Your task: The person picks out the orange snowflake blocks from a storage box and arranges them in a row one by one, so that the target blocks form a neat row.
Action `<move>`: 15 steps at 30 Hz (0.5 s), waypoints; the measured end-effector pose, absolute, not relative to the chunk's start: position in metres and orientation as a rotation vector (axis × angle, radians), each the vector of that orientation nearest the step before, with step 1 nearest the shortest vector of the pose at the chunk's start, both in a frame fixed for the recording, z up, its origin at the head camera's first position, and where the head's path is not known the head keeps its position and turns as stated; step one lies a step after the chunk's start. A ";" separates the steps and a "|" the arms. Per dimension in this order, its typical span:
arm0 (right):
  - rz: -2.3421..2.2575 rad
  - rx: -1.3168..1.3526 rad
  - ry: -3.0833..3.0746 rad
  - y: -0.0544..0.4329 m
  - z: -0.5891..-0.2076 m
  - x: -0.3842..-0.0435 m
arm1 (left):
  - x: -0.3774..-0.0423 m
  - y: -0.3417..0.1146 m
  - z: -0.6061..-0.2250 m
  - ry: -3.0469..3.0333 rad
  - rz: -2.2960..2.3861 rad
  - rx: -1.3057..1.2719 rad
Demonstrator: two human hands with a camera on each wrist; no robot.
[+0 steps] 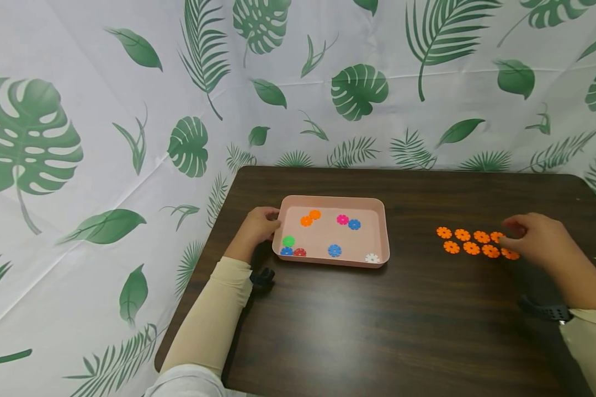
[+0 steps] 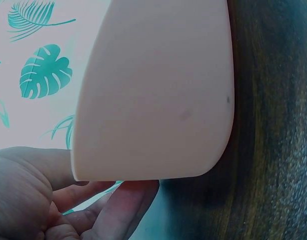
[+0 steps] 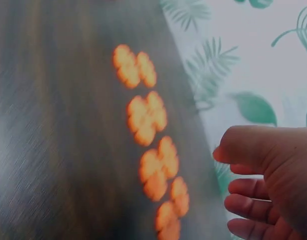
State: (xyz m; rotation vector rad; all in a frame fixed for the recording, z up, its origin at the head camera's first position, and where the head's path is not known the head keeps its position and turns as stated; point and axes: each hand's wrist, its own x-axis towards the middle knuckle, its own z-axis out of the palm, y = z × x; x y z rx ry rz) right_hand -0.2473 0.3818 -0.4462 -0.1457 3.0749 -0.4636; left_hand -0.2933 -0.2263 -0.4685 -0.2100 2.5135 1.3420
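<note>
My left hand [image 1: 257,229] grips the left end of a shallow pink tray [image 1: 318,236]. In the left wrist view, the thumb and fingers of that hand [image 2: 23,190] meet the edge of the tray [image 2: 158,100]. My right hand [image 1: 538,240] hovers at the right end of two rows of orange flower-shaped discs [image 1: 471,248], partly covering the end ones. In the right wrist view, this hand [image 3: 278,185] has loosely bent fingers with nothing visible between them, beside the blurred orange discs [image 3: 146,120].
Inside the tray lie loose discs: two orange [image 1: 306,221], one pink [image 1: 342,219], several blue [image 1: 335,251], one green [image 1: 288,241], one red [image 1: 299,252] and one white [image 1: 372,258]. The dark wooden table [image 1: 357,331] meets a leaf-print cloth [image 1: 318,82] behind and at left.
</note>
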 end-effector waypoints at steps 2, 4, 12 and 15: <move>-0.479 -0.188 3.077 0.374 -0.439 -0.252 | -0.293 -0.227 -0.468 2.515 1.344 -0.206; -0.515 -0.242 3.081 0.363 -0.432 -0.258 | -0.293 -0.227 -0.468 2.518 1.347 -0.201; -0.612 -0.499 3.057 0.303 -0.413 -0.286 | -0.292 -0.226 -0.467 2.522 1.352 -0.212; -0.666 -0.563 3.037 0.275 -0.407 -0.297 | -0.292 -0.225 -0.469 2.529 1.346 -0.219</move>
